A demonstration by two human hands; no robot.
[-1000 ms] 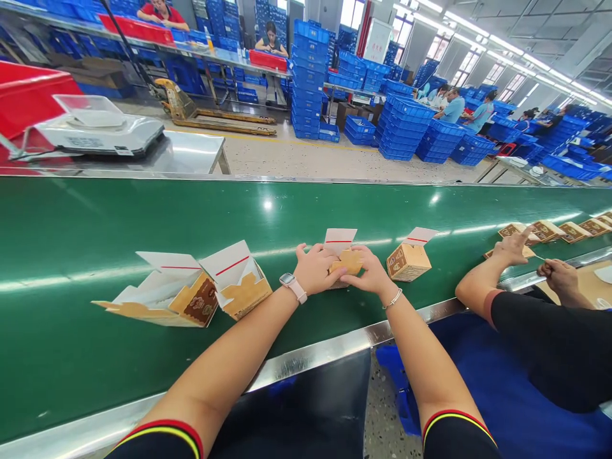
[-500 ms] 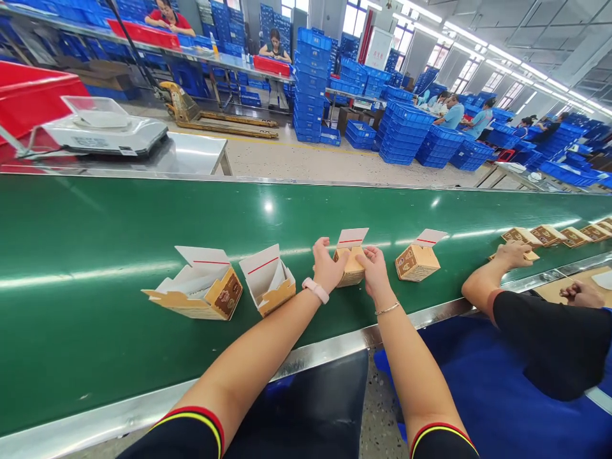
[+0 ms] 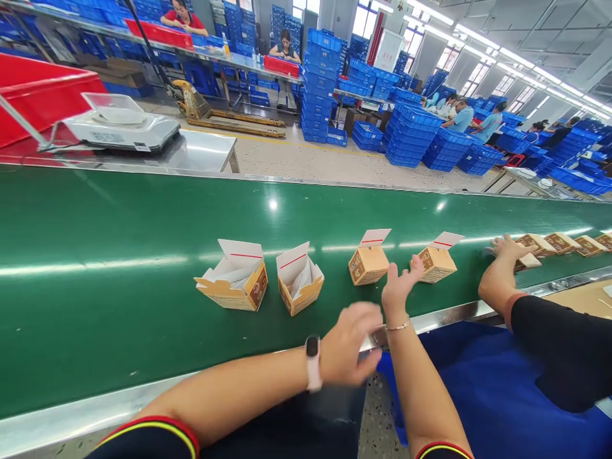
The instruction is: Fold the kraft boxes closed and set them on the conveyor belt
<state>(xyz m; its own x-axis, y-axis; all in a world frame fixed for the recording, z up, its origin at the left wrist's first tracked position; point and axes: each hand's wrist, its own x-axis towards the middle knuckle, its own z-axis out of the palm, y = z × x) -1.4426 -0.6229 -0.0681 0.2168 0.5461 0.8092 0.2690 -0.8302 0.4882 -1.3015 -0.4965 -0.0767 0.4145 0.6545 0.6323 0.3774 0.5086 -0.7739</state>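
Observation:
My left hand (image 3: 348, 344) is over the belt's near metal edge, slightly blurred, its thumb apart from its fingers and nothing in it. My right hand (image 3: 400, 290) is raised with spread, empty fingers, between two small cardboard boxes. The box (image 3: 369, 265) to its left and the box (image 3: 437, 264) beyond it both have their tops folded in and a white flap with a red strip standing up. Further left, an open box (image 3: 301, 290) and a wider open box (image 3: 236, 293) show whitish contents inside.
The green conveyor belt (image 3: 119, 306) runs across the view. At right, a co-worker's hand (image 3: 507, 250) is over the belt, beside a row of boxes (image 3: 561, 242). A white scale (image 3: 122, 131) and a red bin (image 3: 48, 95) stand beyond the belt.
Both hands have let go of the middle box, which now stands alone with its flap up. My left hand has drawn back toward me. The boxes sit further right in view.

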